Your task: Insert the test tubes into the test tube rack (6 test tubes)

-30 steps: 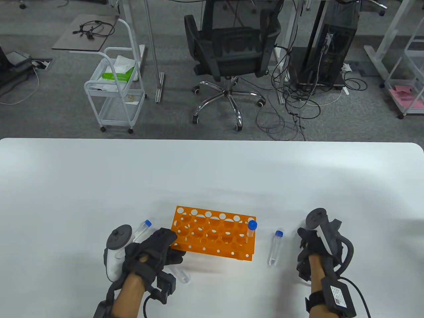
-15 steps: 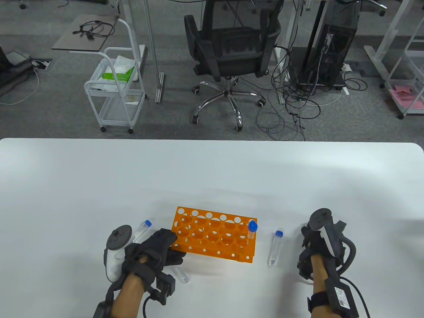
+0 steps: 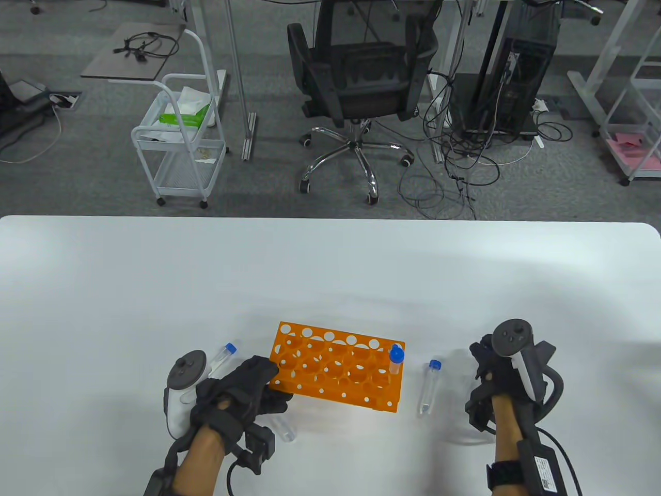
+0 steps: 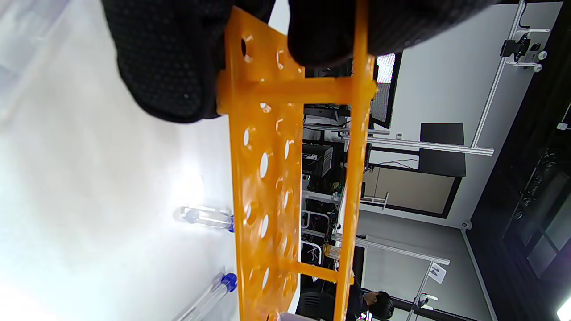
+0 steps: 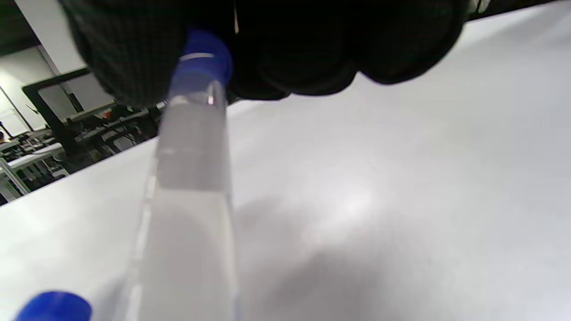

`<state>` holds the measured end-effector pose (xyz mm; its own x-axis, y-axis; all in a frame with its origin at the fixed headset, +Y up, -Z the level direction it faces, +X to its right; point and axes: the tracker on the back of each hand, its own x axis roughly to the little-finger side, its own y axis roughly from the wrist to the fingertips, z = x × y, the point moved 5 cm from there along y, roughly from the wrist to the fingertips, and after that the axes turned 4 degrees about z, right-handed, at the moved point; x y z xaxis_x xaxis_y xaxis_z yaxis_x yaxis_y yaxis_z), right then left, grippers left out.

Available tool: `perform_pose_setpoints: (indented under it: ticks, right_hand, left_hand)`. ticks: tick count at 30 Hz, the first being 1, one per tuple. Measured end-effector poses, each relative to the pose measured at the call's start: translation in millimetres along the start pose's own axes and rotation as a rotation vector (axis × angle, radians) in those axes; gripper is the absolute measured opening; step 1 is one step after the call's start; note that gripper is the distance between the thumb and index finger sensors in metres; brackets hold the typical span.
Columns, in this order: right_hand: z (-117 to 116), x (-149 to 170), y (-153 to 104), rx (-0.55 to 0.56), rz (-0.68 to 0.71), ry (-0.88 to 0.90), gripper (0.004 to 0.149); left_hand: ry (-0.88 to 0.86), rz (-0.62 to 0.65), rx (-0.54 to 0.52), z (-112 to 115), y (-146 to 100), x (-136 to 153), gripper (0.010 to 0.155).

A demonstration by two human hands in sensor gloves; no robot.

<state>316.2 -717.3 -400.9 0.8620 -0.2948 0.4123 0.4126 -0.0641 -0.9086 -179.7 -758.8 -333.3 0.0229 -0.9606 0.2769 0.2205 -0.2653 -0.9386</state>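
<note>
The orange rack (image 3: 335, 369) stands near the table's front. My left hand (image 3: 261, 382) grips its left end, fingers (image 4: 169, 58) curled over the edge of the rack (image 4: 267, 178). One blue-capped tube (image 3: 396, 359) stands in the rack's right end. Another tube (image 3: 429, 387) lies just right of the rack. A third tube (image 3: 223, 355) lies left of it and a fourth (image 3: 283, 429) shows by my left wrist. My right hand (image 3: 488, 372) is right of the rack; in the right wrist view its fingers (image 5: 134, 53) pinch a clear tube (image 5: 192, 178) at the blue cap.
The white table (image 3: 330, 268) stretches wide behind the rack. Beyond its far edge stand an office chair (image 3: 356, 88) and a white trolley (image 3: 181, 150). Two loose tubes (image 4: 207, 217) lie on the table beside the rack in the left wrist view.
The rack has shifted slightly to the right under my left hand. My right hand has drifted to the right, away from the rack.
</note>
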Motion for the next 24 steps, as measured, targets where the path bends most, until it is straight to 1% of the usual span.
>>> perform_pose_setpoints:
  ticks: [1,2,5,10,13,15,17,18,24]
  right_hand:
    - [8.4,-4.2,-4.0,0.029,0.019,0.001,0.051]
    - [11.1,-5.6,-5.2,0.04,0.027,0.001,0.051]
    - [28.4,-16.2,-15.9,0.097,0.079,0.017,0.051]
    - [49.1,-32.2,-32.6,0.173,0.156,0.058,0.051]
    - [56.2,-42.6,-41.0,0.198,0.216,0.072,0.051]
    - [56.8,-46.1,-44.0,0.192,0.234,0.088,0.052]
    - [54.6,-49.5,-46.2,0.137,0.245,0.161,0.053]
    - [55.5,-52.1,-48.5,0.127,0.251,0.188,0.054]
    - [60.0,-71.2,-60.1,0.108,0.338,0.232,0.054]
  left_hand:
    - [-0.002,0.0,0.003,0.4,0.2,0.0,0.043]
    - [-0.002,0.0,0.004,0.6,0.3,0.1,0.043]
    - [0.0,-0.002,0.005,1.7,0.8,0.5,0.043]
    - [0.002,-0.004,0.0,2.9,1.4,1.0,0.043]
    - [0.002,-0.004,0.0,3.5,1.6,1.3,0.043]
    - [0.003,-0.005,0.0,3.8,1.7,1.5,0.043]
    - [0.005,-0.006,-0.002,4.0,1.8,1.7,0.043]
    - [0.009,-0.007,-0.003,4.2,1.7,1.9,0.043]
    - [0.012,-0.011,-0.004,3.9,2.7,2.2,0.043]
